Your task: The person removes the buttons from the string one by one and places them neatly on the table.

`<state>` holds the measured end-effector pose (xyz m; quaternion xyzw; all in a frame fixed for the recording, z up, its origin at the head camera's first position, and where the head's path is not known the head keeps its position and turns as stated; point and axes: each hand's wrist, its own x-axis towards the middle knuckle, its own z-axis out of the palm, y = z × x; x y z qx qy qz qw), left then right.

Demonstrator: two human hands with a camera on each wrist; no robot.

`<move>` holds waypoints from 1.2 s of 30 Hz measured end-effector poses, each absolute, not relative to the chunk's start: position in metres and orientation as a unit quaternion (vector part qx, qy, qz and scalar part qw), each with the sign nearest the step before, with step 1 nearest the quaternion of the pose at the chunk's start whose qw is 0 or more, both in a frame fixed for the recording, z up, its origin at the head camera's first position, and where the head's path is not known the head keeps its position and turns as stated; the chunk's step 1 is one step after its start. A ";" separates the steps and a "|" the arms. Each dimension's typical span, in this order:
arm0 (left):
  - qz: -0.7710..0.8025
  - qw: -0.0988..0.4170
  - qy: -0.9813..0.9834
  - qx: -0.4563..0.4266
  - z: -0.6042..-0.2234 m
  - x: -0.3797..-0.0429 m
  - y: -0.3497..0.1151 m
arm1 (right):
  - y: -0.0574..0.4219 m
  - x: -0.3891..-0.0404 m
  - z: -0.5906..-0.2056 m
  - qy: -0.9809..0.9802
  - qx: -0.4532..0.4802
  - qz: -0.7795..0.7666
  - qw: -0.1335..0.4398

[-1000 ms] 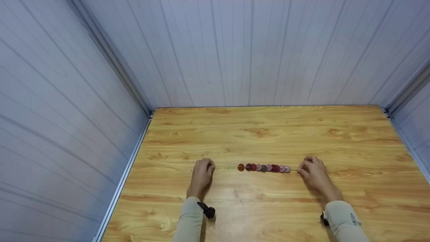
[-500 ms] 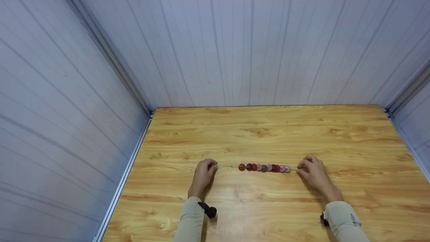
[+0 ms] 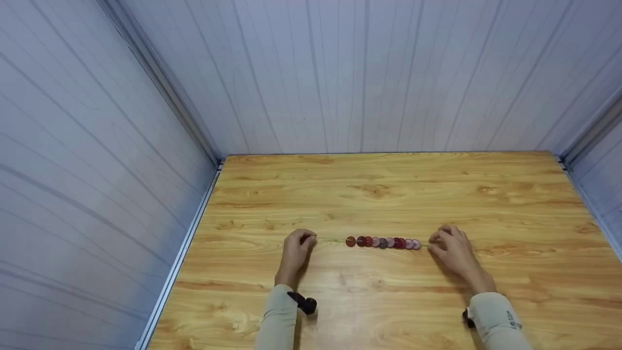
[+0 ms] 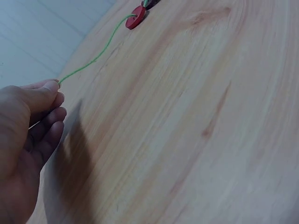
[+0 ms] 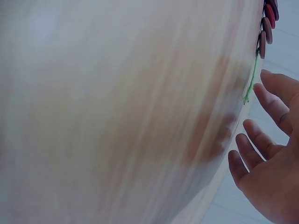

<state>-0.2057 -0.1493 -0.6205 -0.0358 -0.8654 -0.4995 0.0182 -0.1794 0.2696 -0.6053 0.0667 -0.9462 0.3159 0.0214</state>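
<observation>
A row of buttons (image 3: 383, 243) in reds, pinks, grey and orange-brown lies threaded on a thin green string (image 4: 96, 60), mostly overlapping. The leftmost button (image 4: 136, 17) sits a little apart from the others. My left hand (image 3: 295, 250) pinches the string's left end between thumb and index finger, and the string sags slightly from there to the buttons. At the right end, my right hand (image 3: 454, 250) has its thumb and fingers spread apart and slightly bent. The string's short knotted tail (image 5: 248, 98) shows right beside its index fingertip.
The wood-grain table (image 3: 374, 192) carries the whole row. Pale panelled walls (image 3: 335, 73) rise behind it and at both sides. Dark wrist camera mounts (image 3: 306, 305) stick out from the light sleeves (image 3: 278, 316).
My left hand has moved slightly right, and the string beside it has slackened. The buttons have shifted a touch to the right. My right hand stays nearly in place.
</observation>
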 end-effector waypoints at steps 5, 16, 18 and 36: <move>-0.532 0.027 -0.846 -0.009 -0.623 -0.205 -0.145 | 0.269 -0.180 -0.604 -0.945 0.063 0.319 0.016; -0.567 0.038 -0.823 0.025 -0.625 -0.205 -0.139 | 0.267 -0.179 -0.604 -0.945 0.064 0.321 0.013; -0.566 0.045 -0.823 0.024 -0.625 -0.205 -0.138 | 0.266 -0.179 -0.604 -0.945 0.064 0.322 0.012; -0.604 0.079 -0.793 0.036 -0.630 -0.206 -0.131 | 0.264 -0.180 -0.606 -0.939 0.072 0.336 0.018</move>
